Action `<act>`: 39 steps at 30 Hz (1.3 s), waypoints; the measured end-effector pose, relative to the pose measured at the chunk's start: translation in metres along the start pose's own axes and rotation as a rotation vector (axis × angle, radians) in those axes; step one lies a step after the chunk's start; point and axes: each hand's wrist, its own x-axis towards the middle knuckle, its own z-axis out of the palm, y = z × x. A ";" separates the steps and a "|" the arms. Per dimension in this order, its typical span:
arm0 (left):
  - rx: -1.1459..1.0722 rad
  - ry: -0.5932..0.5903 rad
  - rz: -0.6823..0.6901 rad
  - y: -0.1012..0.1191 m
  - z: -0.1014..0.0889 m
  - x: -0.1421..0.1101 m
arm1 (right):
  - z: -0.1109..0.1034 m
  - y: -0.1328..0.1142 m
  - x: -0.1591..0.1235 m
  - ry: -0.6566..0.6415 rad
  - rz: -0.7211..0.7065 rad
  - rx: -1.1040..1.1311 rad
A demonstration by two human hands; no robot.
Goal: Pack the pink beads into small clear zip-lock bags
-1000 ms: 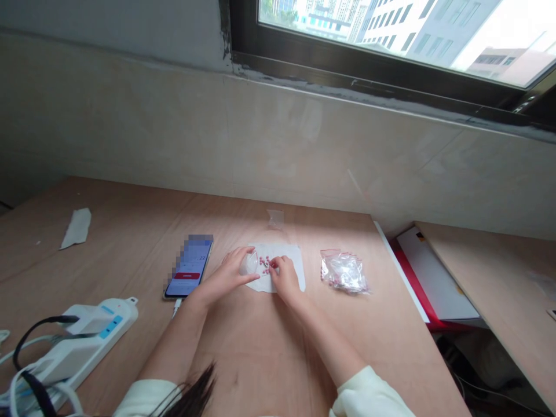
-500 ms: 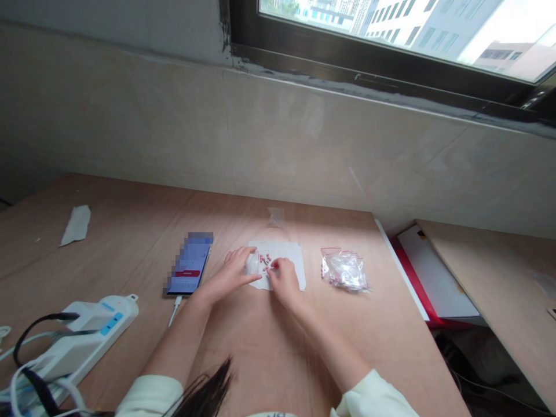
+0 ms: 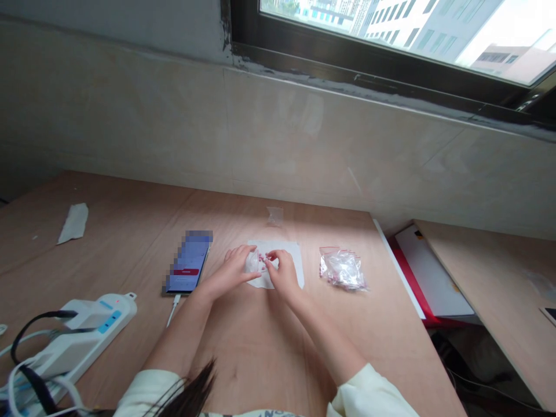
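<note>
While the clear plastic bag (image 3: 251, 262) sits at the left part of the white sheet (image 3: 295, 263), the small pink pieces (image 3: 262, 259) lie loosely beside its mouth, on the same sheet. The left hand (image 3: 237, 264) has its thumb and fingers spread around the bag, grasping it from the left side. The right hand (image 3: 283, 271) is over the right part of the sheet, its thumb and index finger drawn close together at the pink pieces; whether a piece is grasped between them is too small to tell. The sheet lies flat on the wooden table (image 3: 260, 347). Beyond it, towards the wall (image 3: 174, 127), is a small clear packet (image 3: 275, 216), and well to its right is a heap of clear bags (image 3: 344, 270) with red edges. To the left of the left hand is a phone (image 3: 188, 263), lit up, with a white cable (image 3: 174, 310) at its near end. Farther left are a white power strip (image 3: 98, 327) with plugs in it and, beyond that, a torn white scrap (image 3: 73, 223). Above the wall is a dark-framed window (image 3: 373, 55), with buildings showing through the glass
</note>
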 end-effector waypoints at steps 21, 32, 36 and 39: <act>-0.031 0.001 -0.025 -0.001 -0.007 -0.001 | 0.015 0.005 -0.009 -0.030 0.018 -0.024; -0.013 -0.025 -0.019 -0.002 -0.007 0.001 | 0.005 -0.010 0.001 -0.009 0.013 0.112; -0.009 -0.007 -0.006 -0.003 -0.005 0.008 | 0.002 -0.007 0.009 -0.009 0.021 0.073; -0.010 -0.012 0.006 -0.003 -0.007 0.011 | 0.008 0.009 0.012 0.005 0.092 -0.080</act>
